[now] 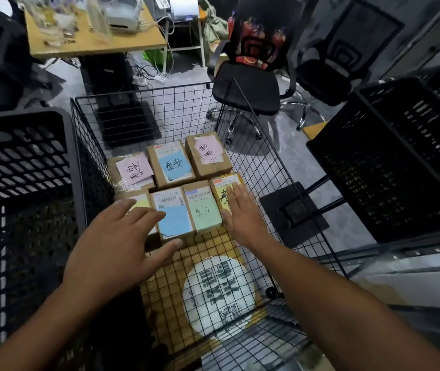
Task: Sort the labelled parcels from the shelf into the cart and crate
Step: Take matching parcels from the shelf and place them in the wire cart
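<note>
Seven cardboard parcels lie flat in the wire cart (261, 167), label side up, in two rows, on a yellow printed card sheet (213, 285) that lines the cart floor.

Far row, left to right: pink-label parcel (133, 170), blue-label parcel (172, 163), second pink-label parcel (208, 153).

Near row, left to right: pale-yellow-label parcel (137, 206), second blue-label parcel (174, 214), green-label parcel (204, 210), yellow-label parcel (222, 190). Parcels in each row sit edge to edge.

Left grip (117, 245): fingers spread and straight, palm down, holding nothing. It covers most of the pale-yellow-label parcel at the near-left end. The thumb points at the near edge of the second blue-label parcel. Contact with either cannot be told.

Right grip (243, 212): fingers straight and close together, palm down, laid along the right side of the yellow-label parcel. The fingertips reach its printed barcode strip. Nothing is pinched.

Black plastic crate (20, 156) stands just left of the cart, touching its wall. Second black crate (406, 145) sits tilted, right of the cart and apart from it.

Beyond the cart: two black office chairs (248, 87) and a wooden tabletop (93, 41) carrying a white printer (122, 17).
</note>
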Available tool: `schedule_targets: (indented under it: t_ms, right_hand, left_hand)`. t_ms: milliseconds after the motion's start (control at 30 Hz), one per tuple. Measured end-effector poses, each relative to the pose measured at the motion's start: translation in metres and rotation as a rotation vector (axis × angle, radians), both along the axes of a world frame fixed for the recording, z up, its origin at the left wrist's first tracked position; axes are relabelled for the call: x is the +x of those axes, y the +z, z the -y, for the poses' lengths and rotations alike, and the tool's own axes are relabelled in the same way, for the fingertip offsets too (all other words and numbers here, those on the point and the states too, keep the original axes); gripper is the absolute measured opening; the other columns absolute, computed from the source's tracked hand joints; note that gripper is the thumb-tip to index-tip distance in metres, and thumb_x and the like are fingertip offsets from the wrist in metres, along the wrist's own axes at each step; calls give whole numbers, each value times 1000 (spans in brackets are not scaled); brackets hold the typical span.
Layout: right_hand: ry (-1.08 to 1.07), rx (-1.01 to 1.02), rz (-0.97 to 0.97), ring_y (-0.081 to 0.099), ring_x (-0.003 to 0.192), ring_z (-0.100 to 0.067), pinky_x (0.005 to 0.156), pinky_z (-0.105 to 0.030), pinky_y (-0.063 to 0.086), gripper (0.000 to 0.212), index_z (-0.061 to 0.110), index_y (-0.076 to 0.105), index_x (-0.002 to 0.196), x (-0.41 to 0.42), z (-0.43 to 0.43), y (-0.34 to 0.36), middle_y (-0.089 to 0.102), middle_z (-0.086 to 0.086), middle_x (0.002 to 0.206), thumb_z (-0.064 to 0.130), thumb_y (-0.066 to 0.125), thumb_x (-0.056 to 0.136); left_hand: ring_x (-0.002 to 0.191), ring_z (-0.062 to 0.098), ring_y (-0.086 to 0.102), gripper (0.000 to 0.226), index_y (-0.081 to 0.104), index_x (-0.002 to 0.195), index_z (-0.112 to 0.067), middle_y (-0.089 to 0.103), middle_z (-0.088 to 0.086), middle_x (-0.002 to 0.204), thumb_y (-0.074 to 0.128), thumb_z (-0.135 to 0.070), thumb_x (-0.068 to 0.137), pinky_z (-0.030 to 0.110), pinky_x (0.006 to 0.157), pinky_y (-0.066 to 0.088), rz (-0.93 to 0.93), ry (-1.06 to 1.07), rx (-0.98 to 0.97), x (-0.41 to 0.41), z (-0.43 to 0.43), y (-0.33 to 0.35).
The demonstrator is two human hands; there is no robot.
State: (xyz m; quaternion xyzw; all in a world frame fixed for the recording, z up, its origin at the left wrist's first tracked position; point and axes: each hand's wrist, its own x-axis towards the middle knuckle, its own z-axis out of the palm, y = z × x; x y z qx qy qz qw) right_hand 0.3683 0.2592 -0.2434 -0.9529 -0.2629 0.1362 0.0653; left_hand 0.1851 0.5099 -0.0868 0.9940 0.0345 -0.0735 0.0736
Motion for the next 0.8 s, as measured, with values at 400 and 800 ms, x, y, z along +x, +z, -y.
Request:
schedule_targets:
  t_ms: [400,800]
  right_hand:
    - [-9,48,-20,-30,152,-13,126,-37,-15,65,23,-14,162,12,-11,-31,-24,1,169,48,16,109]
    - [-141,150,22,-6,159,-23,129,-43,-1,75,19,4,165,-27,-12,78,-1,-5,173,54,35,107]
  left_hand:
    - [138,23,51,80,62,138,-31,67,-9,134,25,-85,92,47,115,41,4,12,26,1,1,-2]
    - [130,17,52,80,61,138,-28,64,-8,135,29,-82,89,39,108,43,73,-45,-94,0,4,9]
